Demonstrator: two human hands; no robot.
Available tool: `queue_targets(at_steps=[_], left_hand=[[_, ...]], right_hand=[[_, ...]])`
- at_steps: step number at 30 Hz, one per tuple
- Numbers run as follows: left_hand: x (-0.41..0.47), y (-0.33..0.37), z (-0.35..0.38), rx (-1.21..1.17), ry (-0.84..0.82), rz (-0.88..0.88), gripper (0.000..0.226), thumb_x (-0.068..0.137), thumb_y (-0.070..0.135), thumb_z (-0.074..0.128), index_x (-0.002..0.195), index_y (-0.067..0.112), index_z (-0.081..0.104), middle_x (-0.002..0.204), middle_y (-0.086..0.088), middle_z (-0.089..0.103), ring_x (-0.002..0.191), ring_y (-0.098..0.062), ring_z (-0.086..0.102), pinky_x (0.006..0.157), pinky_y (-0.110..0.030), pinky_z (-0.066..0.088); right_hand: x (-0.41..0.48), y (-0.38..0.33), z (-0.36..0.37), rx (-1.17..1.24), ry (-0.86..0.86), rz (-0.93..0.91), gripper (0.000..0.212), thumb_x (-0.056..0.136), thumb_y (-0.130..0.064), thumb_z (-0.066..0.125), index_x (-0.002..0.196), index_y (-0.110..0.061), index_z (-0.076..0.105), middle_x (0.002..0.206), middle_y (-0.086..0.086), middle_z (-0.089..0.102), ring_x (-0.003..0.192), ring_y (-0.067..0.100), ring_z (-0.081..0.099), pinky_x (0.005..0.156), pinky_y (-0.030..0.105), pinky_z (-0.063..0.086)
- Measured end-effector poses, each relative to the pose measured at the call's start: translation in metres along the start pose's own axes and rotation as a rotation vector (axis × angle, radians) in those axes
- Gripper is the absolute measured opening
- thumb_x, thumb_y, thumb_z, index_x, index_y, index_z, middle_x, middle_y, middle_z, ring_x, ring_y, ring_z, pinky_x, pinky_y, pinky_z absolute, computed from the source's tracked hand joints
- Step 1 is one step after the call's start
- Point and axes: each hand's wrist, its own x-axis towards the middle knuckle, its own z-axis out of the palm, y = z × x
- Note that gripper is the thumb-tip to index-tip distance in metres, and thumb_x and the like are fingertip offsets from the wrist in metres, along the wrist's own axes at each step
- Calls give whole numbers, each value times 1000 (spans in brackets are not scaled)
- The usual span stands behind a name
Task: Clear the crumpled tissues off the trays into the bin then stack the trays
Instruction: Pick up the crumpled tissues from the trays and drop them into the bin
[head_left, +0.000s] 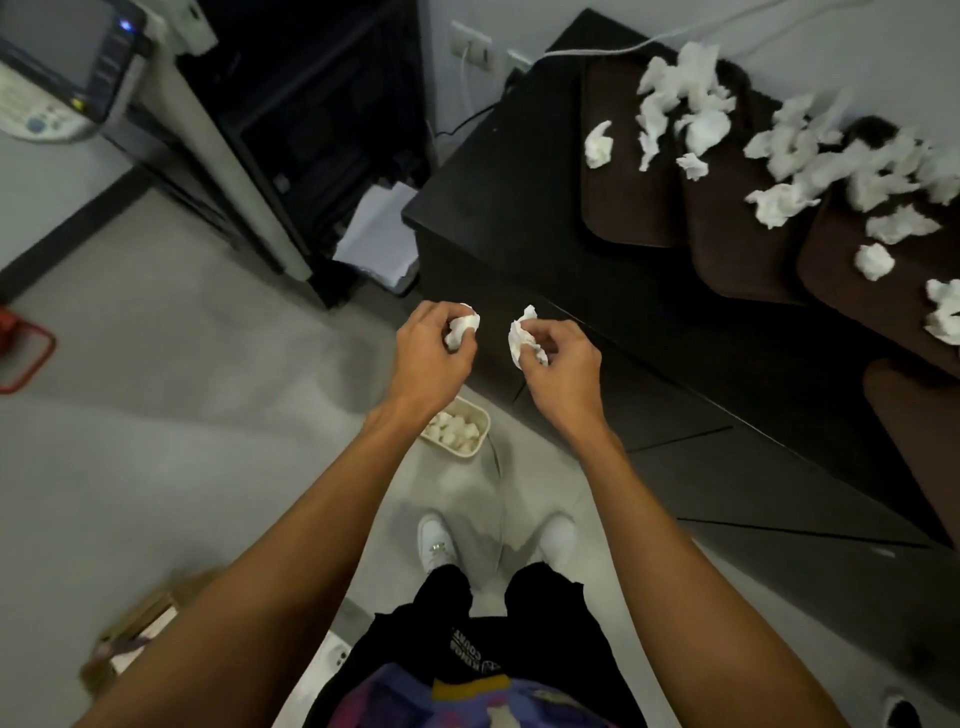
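My left hand (431, 348) grips a crumpled white tissue (461, 330), and my right hand (558, 358) pinches another crumpled tissue (524, 335). Both hands hover above the floor, just beyond a small beige bin (480, 420) that holds several tissues and is partly hidden by my left wrist. On the black cabinet (498, 208) to the right lie dark brown trays (623, 208), side by side, one tray (727, 249) in the middle and another (852, 291) further right. Several crumpled tissues (696, 109) are scattered over them.
A printer on a stand (62, 78) sits at the top left, with a dark shelf unit and loose paper (379, 234) beside the cabinet. A red object (21, 348) lies at the left edge and a cardboard box (135, 634) at the bottom left. My white shoes (436, 540) stand near the bin.
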Motion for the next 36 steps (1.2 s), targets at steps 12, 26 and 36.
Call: queue_targets(at_steps=[12, 26, 36], left_hand=[[-18, -87, -5, 14, 106, -263, 20, 94, 25, 69, 113, 22, 70, 116, 6, 67, 97, -12, 64, 77, -19, 58], [5, -242, 79, -46, 219, -527, 13, 95, 25, 69, 107, 22, 72, 109, 5, 72, 93, -9, 67, 80, -25, 58], [24, -366, 132, -36, 221, -587, 14, 94, 24, 69, 108, 21, 73, 112, 8, 72, 95, -8, 67, 86, -33, 59]], right_hand=[[28, 34, 74, -86, -236, -24, 25, 94, -9, 70, 119, -16, 72, 111, -8, 57, 90, 0, 62, 82, 15, 53], [88, 178, 190, -91, -364, 116, 14, 93, -7, 71, 106, -13, 73, 116, 5, 65, 91, 8, 63, 62, -3, 41], [127, 280, 303, -197, -396, 25, 14, 93, -9, 72, 106, -14, 73, 110, 0, 68, 84, 0, 59, 67, -4, 41]])
